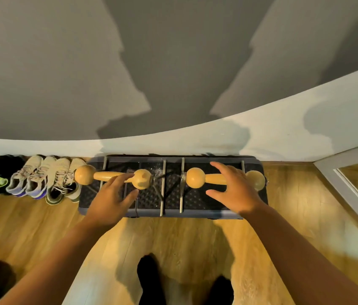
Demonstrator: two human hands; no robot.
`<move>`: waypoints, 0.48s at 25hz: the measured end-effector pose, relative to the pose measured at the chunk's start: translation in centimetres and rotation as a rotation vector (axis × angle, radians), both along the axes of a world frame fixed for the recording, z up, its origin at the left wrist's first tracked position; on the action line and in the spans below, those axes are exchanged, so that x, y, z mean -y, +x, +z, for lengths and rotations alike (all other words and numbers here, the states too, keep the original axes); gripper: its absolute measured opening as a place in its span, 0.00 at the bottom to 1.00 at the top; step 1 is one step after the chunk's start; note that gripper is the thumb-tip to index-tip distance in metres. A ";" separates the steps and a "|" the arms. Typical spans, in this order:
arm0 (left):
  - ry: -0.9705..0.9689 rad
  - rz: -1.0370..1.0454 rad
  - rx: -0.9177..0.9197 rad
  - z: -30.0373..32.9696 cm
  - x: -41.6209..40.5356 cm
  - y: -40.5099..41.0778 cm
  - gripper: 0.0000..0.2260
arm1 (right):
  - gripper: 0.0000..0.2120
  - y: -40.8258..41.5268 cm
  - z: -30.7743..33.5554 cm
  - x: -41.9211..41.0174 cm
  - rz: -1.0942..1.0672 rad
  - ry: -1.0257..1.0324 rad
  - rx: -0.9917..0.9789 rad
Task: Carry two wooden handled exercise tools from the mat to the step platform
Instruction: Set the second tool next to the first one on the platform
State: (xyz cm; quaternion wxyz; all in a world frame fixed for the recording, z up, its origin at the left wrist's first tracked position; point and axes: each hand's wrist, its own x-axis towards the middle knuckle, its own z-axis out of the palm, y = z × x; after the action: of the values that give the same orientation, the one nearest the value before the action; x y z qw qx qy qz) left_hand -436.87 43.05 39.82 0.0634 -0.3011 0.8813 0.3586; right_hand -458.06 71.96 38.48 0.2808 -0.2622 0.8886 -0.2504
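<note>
Two wooden handled tools with ball ends lie end to end on the dark step platform (pixel 173 211) against the wall. The left tool (pixel 105 176) sticks out past the platform's left end. The right tool (pixel 214 178) reaches the platform's right end. My left hand (pixel 113 197) hovers just in front of the left tool, fingers spread, fingertips near its handle. Over the right tool's handle my right hand (pixel 235 190) is spread, hiding part of it. Neither hand grips anything.
A row of several sneakers (pixel 41 179) lines the wall left of the platform. A white frame (pixel 349 188) with a mirror or glass stands at the right. Wooden floor lies in front, with my dark feet (pixel 151 280) at the bottom.
</note>
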 end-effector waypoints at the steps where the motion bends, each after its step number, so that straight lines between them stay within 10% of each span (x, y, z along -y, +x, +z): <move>1: -0.037 -0.041 0.049 -0.3 1.3 0.2 0.25 | 0.41 -0.3 -0.2 0.7 0.013 0.043 -0.003; 12: -0.330 -0.439 0.347 -9.7 11.1 -2.8 0.52 | 0.45 -3.2 -7.6 4.8 0.167 0.343 -0.107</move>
State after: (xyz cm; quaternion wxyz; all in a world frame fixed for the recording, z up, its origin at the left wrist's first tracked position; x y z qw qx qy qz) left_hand -439.66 31.96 30.12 0.2388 -0.1666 0.9475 0.1322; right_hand -461.22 67.16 30.84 0.2937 -0.2962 0.9071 -0.0568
